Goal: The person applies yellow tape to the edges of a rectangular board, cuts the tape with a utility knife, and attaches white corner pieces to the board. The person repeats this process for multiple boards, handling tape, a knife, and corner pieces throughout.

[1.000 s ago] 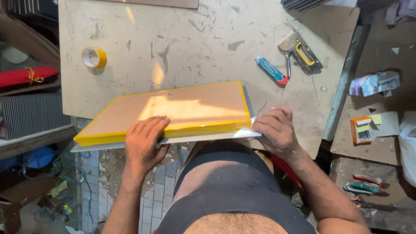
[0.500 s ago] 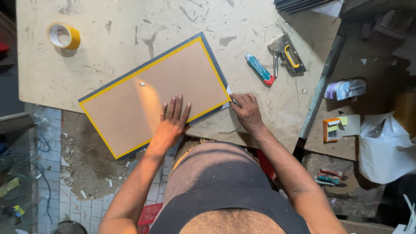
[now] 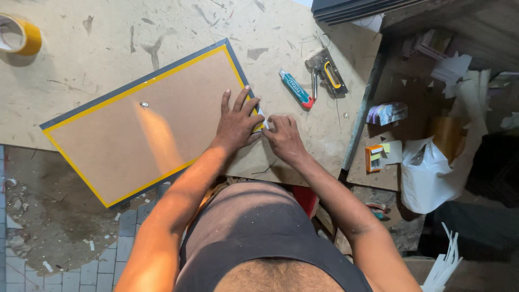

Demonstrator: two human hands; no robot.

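A: Bench contents away from the grip?

B: Teal utility knife (image 3: 296, 89) just up-right of it, staple gun (image 3: 326, 73) beside that. Yellow tape roll (image 3: 20, 35) far left, at the top corner.

A: Off the bench?

B: To the right: orange box (image 3: 373, 158), white plastic bag (image 3: 428, 174), dark boards (image 3: 357, 8) stacked above.
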